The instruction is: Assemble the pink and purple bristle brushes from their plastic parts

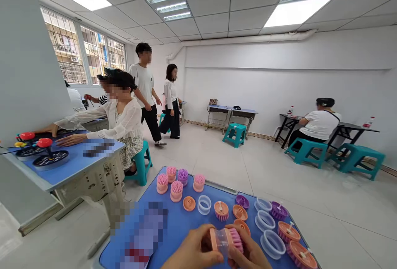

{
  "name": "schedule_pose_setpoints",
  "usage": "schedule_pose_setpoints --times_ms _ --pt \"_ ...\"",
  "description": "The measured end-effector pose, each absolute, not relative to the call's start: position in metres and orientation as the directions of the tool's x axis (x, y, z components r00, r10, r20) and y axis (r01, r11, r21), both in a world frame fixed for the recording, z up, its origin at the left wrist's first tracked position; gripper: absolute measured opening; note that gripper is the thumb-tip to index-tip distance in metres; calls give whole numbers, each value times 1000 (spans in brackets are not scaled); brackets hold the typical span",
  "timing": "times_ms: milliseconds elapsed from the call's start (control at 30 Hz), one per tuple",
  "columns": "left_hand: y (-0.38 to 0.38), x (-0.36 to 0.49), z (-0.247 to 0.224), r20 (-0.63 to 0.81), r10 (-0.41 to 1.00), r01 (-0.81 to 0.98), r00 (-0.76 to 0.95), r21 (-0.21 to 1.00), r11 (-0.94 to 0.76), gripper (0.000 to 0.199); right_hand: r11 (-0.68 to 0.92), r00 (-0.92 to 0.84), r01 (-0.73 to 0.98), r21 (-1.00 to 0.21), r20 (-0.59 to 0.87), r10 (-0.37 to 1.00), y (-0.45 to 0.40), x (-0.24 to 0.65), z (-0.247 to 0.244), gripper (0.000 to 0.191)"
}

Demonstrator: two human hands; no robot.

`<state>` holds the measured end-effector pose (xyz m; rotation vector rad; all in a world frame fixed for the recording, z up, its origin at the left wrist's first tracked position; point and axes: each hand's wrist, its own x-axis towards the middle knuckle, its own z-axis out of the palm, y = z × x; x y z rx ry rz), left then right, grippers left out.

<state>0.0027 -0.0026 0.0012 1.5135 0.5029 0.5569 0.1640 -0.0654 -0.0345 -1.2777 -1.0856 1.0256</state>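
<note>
Now L fingers (213, 257) & R fingers (247, 242) grip 1 pink-bristled brush (222, 240) sideways over blue tbl (178, 228).

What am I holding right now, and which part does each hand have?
A brush: your left hand holds its peach end, your right hand its pink bristle end.

Five standing brushes (176, 191), four loose rings (204, 211)

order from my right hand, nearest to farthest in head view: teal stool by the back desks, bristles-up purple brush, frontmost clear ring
1. Frontmost clear ring, right of your right hand
2. Bristles-up purple brush, rear left on table
3. Teal stool, beyond the table
</note>
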Motion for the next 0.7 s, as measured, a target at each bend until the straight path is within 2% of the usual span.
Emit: schedule_pose_setpoints --times_ms 100,200,400,467,533,633,700 --pt "-3 5 -2 74 657 6 751 993 -119 33 1 160 88 -996 16 987 -64 167 -35 53" --pt "-2 7 -7 95 680 25 727 986 -164 40 -1 143 73 -997 10 990 -67 167 -29 51" --pt "3 5 -11 16 676 34 737 998 -60 43 131 230 -39 -991 119 966 -72 165 -17 60" --pt "3 5 -11 31 666 24 746 997 -74 52 92 217 -4 -996 89 972 -70 166 -18 50" --pt "3 5 -10 53 680 48 731 991 -128 57 10 188 59 -998 21 982 -68 167 -20 48" --pt "2 5 -8 47 710 102 703 981 -166 50 -44 166 69 -997 -32 986 -68 167 -20 55" --pt "2 5 -6 32 714 100 700 985 -143 45 15 173 1 -1000 15 985 -69 166 -19 58"
